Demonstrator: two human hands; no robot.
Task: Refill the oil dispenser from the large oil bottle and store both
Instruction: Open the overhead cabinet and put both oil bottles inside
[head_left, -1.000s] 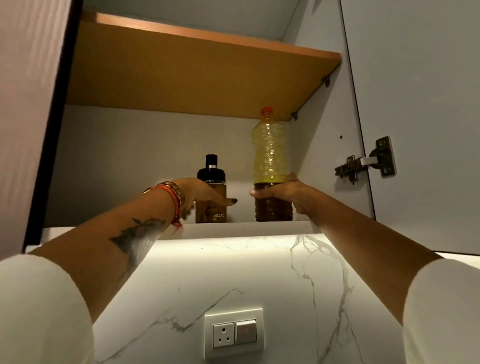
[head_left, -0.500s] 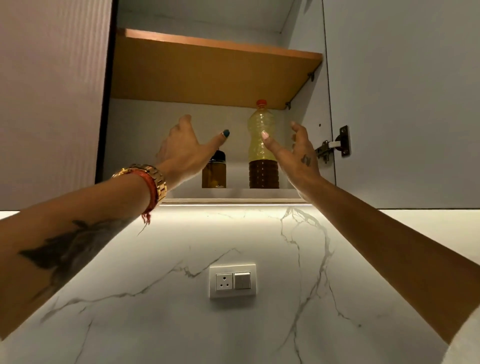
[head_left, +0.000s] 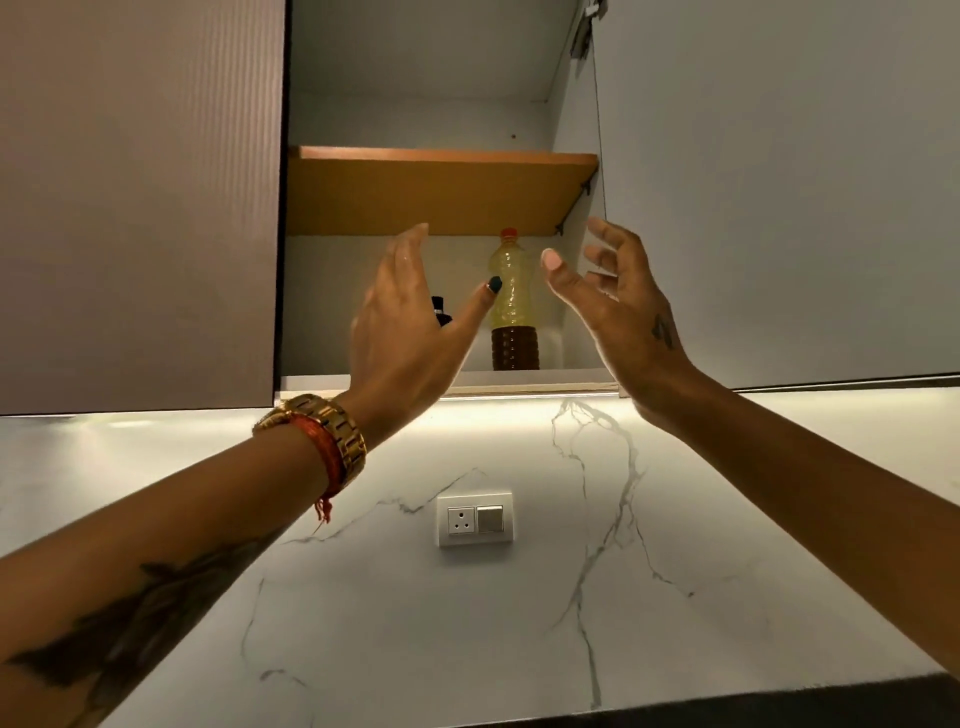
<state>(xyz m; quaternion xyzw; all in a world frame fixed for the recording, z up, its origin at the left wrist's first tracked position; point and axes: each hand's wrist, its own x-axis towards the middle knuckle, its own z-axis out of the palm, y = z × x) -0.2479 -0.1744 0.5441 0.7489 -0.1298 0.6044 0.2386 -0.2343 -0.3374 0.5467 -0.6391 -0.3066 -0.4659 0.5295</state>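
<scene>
Now both my hands off bottles: left hand (head_left: 402, 332) and right hand (head_left: 618, 306) spread, empty, drawn back from cabinet; large oil bottle (head_left: 513, 306) and oil dispenser (head_left: 440, 310) stand stored on lower shelf (head_left: 571, 375); only door closing seemingly left.

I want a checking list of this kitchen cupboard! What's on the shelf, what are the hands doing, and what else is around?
Surface: cupboard floor, lit strip beneath; wooden shelf above.
Job's things: large oil bottle upright at the right, red cap on, dark oil low down; oil dispenser to its left, mostly hidden behind the left hand.
Clutter: nothing seen.
Hands: left hand and right hand raised before the cupboard, fingers spread, holding nothing, apart from both bottles.
Cables: nothing seen.
Surroundings: open cupboard door at right, marble wall, socket and switch plate.
</scene>
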